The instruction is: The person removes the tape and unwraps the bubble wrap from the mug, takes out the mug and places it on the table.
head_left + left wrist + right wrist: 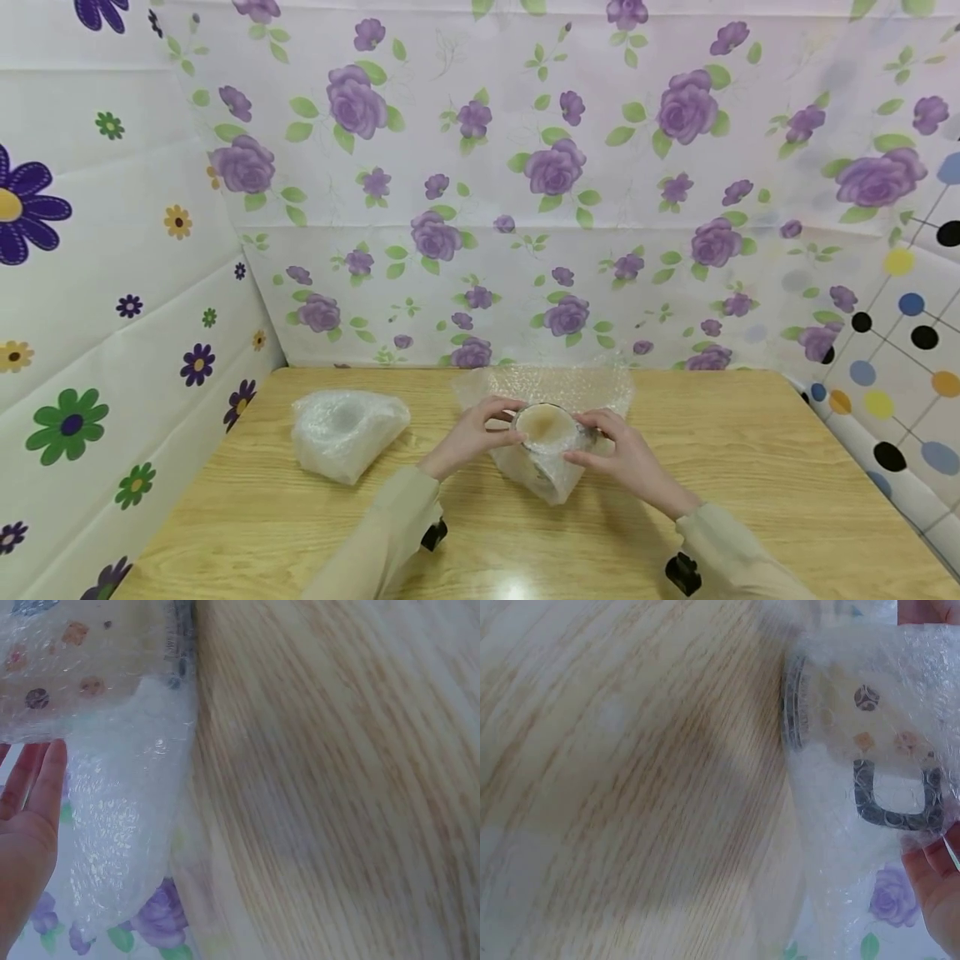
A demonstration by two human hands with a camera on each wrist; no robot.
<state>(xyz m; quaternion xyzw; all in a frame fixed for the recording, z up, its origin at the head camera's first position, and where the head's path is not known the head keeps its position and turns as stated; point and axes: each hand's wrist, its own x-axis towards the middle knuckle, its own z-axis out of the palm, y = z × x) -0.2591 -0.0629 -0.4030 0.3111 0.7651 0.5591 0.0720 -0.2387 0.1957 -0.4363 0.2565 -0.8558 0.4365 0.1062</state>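
Bright head view with glare on the tabletop (513, 587), dimmer, softer wrist views

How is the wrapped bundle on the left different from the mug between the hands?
The bundle lies untouched on the table; the mug is held by the left hand and right hand.
The bundle's contents can't be made out clearly; the mug's open top shows, and its dark handle shows through the wrap.
Both sit in clear bubble wrap.

A bubble-wrapped bundle (347, 435) rests left on the wooden counter (720, 450); behind hangs a rose-print sheet (480, 175), between a daisy-print sheet (157, 342) and a dotted sheet (911, 367).
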